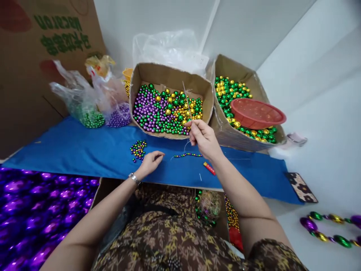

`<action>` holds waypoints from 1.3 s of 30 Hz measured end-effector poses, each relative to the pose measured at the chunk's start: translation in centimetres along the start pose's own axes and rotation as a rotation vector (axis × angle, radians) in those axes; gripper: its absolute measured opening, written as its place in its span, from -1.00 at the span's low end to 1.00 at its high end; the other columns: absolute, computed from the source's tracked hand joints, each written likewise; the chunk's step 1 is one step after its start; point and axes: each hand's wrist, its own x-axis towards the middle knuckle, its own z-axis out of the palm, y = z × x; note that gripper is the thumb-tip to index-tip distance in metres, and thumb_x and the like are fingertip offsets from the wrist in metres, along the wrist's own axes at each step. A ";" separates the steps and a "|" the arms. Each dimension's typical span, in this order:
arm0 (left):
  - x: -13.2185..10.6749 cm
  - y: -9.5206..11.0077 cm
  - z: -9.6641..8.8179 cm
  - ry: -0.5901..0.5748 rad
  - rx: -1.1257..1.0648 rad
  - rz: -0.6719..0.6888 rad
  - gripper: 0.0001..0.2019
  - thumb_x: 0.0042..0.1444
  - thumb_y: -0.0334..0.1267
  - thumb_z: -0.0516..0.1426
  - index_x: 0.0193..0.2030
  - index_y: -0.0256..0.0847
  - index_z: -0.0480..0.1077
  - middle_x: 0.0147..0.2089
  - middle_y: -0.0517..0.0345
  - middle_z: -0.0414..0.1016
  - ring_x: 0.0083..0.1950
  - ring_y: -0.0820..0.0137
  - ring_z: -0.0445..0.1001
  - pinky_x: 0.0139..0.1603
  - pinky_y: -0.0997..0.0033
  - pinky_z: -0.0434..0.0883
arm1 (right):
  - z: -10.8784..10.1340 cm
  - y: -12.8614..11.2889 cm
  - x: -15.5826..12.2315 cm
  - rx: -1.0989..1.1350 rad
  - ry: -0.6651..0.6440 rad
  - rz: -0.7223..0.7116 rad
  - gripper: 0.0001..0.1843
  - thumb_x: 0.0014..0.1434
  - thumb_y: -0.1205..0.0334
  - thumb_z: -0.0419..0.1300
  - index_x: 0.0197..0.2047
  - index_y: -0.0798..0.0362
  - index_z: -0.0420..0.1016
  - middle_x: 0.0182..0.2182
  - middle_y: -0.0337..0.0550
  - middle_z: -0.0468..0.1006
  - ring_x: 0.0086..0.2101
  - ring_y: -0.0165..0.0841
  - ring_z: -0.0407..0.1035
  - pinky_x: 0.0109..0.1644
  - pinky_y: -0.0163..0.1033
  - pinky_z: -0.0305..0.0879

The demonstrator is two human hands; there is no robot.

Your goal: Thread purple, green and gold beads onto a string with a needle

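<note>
Over the near rim of the open brown cardboard box, the right hand pinches a long, thin, pale needle between thumb and fingertips, its tip pointing up. To the left, over the smooth blue cloth, the left hand has its fingers loosely curled together; whether they grip anything, I cannot tell. Just beyond it on the left lies a loose heap of small, shiny purple, green and gold beads. Between the hands, a short strand of small multicoloured beads lies on the cloth; a fine pale thread seems to leave its left end. Nearer, to the right, lies a red-and-yellow packet.
</note>
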 end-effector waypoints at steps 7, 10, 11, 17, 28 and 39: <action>1.7 1.3 -0.5 0.006 -0.260 -0.092 -0.68 0.11 -0.06 0.13 -0.15 -0.26 0.50 -0.25 0.02 0.57 -0.25 0.29 0.53 -0.25 0.35 0.44 | 0.3 0.5 -0.8 -0.056 -0.005 0.024 -0.74 0.36 0.05 0.01 -0.07 -0.01 0.42 -0.58 -0.40 0.28 -0.59 -0.56 0.23 -0.49 -0.42 0.21; 2.1 2.0 -0.9 -0.041 -0.167 -0.063 -0.71 0.14 -0.09 0.12 -0.15 -0.25 0.50 -0.25 0.05 0.58 -0.25 0.32 0.51 -0.25 0.38 0.44 | 0.1 2.8 -2.4 -0.147 0.022 0.097 -0.70 0.36 0.05 -0.01 -0.02 0.01 0.41 -0.58 -0.39 0.29 -0.58 -0.54 0.26 -0.46 -0.40 0.24; 2.4 2.2 -1.1 -0.058 -0.129 -0.052 -0.71 0.14 -0.10 0.11 -0.15 -0.25 0.50 -0.25 0.06 0.58 -0.27 0.34 0.51 -0.27 0.40 0.43 | 0.0 3.8 -3.0 -0.167 0.027 0.138 -0.69 0.36 0.05 -0.02 -0.01 0.02 0.41 -0.58 -0.39 0.30 -0.57 -0.53 0.26 -0.46 -0.40 0.24; 5.7 4.1 -3.2 -0.026 0.045 0.023 -0.74 0.16 -0.14 0.10 -0.13 -0.22 0.50 -0.25 0.09 0.59 -0.32 0.38 0.50 -0.33 0.44 0.41 | -0.8 8.9 -6.5 -0.150 0.077 0.328 -0.64 0.35 0.02 -0.05 0.03 0.03 0.39 -0.54 -0.32 0.36 -0.53 -0.47 0.33 -0.44 -0.38 0.29; 14.1 4.9 -3.2 -0.131 0.442 0.183 -0.80 0.20 -0.26 0.06 -0.14 -0.22 0.48 -0.20 0.08 0.59 -0.22 0.33 0.52 -0.19 0.37 0.41 | -2.4 11.4 -9.6 -0.155 0.154 0.425 -0.60 0.35 0.00 -0.05 0.01 0.07 0.42 -0.56 -0.31 0.35 -0.57 -0.46 0.33 -0.46 -0.37 0.26; 16.7 5.7 -0.9 -0.327 0.936 0.294 -0.80 0.23 -0.23 0.06 -0.17 -0.21 0.48 -0.20 -0.01 0.54 -0.12 0.20 0.46 -0.18 0.30 0.37 | -1.9 11.5 -10.2 -0.090 0.226 0.466 -0.60 0.34 -0.03 -0.05 0.00 0.06 0.42 -0.56 -0.31 0.34 -0.57 -0.46 0.31 -0.47 -0.38 0.26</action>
